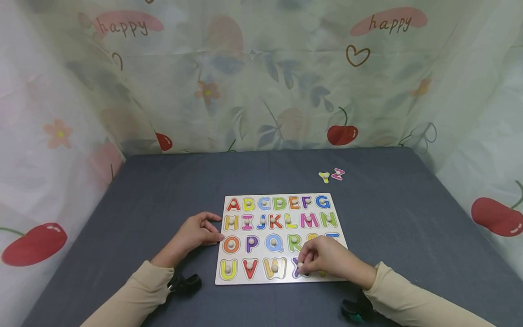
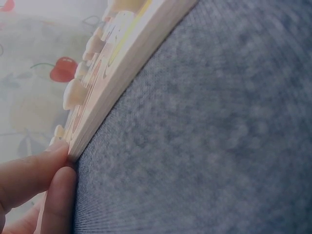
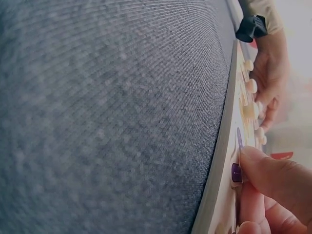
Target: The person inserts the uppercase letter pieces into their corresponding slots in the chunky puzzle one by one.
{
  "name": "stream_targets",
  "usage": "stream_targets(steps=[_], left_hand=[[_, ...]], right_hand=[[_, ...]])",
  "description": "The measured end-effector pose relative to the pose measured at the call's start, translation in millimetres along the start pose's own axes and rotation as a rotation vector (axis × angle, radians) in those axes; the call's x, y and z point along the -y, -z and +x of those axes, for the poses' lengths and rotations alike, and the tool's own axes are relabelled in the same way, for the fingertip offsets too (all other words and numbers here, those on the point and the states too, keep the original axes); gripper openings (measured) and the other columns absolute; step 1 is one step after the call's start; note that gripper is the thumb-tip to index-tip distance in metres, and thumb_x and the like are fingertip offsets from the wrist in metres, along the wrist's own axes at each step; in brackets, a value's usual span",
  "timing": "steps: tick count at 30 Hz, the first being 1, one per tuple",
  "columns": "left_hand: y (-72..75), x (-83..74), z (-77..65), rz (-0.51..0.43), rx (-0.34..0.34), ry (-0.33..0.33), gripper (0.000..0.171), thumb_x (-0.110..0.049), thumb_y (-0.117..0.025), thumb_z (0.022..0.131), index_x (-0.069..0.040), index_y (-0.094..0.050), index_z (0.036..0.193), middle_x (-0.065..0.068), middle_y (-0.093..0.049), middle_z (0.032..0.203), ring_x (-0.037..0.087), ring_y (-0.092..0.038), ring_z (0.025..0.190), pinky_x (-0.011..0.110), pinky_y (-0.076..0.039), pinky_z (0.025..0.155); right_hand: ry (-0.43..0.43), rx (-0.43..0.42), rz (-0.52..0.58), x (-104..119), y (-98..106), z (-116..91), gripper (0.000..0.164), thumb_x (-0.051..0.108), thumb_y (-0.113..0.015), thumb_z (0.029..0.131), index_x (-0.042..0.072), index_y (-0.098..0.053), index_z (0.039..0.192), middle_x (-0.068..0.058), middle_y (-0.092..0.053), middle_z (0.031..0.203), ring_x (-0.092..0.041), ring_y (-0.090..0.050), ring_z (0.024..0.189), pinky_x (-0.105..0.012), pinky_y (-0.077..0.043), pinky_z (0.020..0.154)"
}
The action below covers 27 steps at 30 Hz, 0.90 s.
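Note:
A wooden alphabet puzzle board (image 1: 261, 231) with coloured, knobbed letters lies flat on the table. At its left edge my left hand (image 1: 200, 230) touches the side with thumb and fingertips, and the left wrist view shows the thumb (image 2: 34, 170) against the corner region of the board's edge. Over the bottom row my right hand (image 1: 327, 258) pinches the knob of the purple letter X (image 1: 295, 271), which lies at its slot. Whether it sits fully flush I cannot tell. The right hand covers parts of the S, T and Y area.
A yellow letter Y (image 1: 324, 177) and a pink letter Z (image 1: 337, 174) lie on the dark cloth-covered table (image 1: 171, 181) beyond the board. Black wrist devices (image 1: 185, 284) sit under both wrists. Printed curtains (image 1: 253, 91) stand behind and at the sides.

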<state>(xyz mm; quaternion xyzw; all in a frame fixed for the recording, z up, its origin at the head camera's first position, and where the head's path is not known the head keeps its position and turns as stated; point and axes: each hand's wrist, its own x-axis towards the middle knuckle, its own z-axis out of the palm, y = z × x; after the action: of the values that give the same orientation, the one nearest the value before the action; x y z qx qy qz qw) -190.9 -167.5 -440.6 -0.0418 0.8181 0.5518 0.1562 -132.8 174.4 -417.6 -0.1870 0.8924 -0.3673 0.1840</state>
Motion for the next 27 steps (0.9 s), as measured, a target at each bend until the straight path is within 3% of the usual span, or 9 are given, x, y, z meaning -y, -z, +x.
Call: stream_targets(steps=[18, 23, 27], left_hand=[[1.2, -1.9, -0.5, -0.006, 0.0, 0.003, 0.056, -0.011, -0.083, 0.067, -0.005, -0.055, 0.115, 0.011, -0.061, 0.078, 0.018, -0.062, 0.066, 0.03, -0.054, 0.063], [0.6, -0.9, -0.1, -0.008, 0.005, -0.001, 0.056, -0.01, -0.083, 0.067, -0.005, -0.055, 0.115, 0.011, -0.061, 0.078, 0.018, -0.062, 0.067, 0.03, -0.054, 0.063], [0.2, -0.4, 0.1, -0.005, 0.005, -0.003, 0.056, -0.01, -0.082, 0.067, -0.005, -0.055, 0.115, 0.011, -0.061, 0.078, 0.018, -0.062, 0.067, 0.03, -0.054, 0.063]], right_hand=[[0.041, 0.026, -0.031, -0.7, 1.0, 1.0, 0.019, 0.028, -0.08, 0.071, 0.021, -0.063, 0.075, 0.009, -0.057, 0.058, -0.009, -0.052, 0.055, -0.022, -0.037, 0.048], [0.058, 0.097, 0.043, -2.9, 9.7, 0.7, 0.032, 0.028, -0.081, 0.071, 0.013, -0.061, 0.09, 0.005, -0.06, 0.064, -0.011, -0.054, 0.054, -0.021, -0.04, 0.049], [0.053, 0.102, 0.118, -1.9, 26.6, 3.1, 0.036, 0.026, -0.079, 0.073, 0.007, -0.06, 0.097, 0.0, -0.062, 0.07, -0.015, -0.055, 0.058, -0.022, -0.043, 0.051]])
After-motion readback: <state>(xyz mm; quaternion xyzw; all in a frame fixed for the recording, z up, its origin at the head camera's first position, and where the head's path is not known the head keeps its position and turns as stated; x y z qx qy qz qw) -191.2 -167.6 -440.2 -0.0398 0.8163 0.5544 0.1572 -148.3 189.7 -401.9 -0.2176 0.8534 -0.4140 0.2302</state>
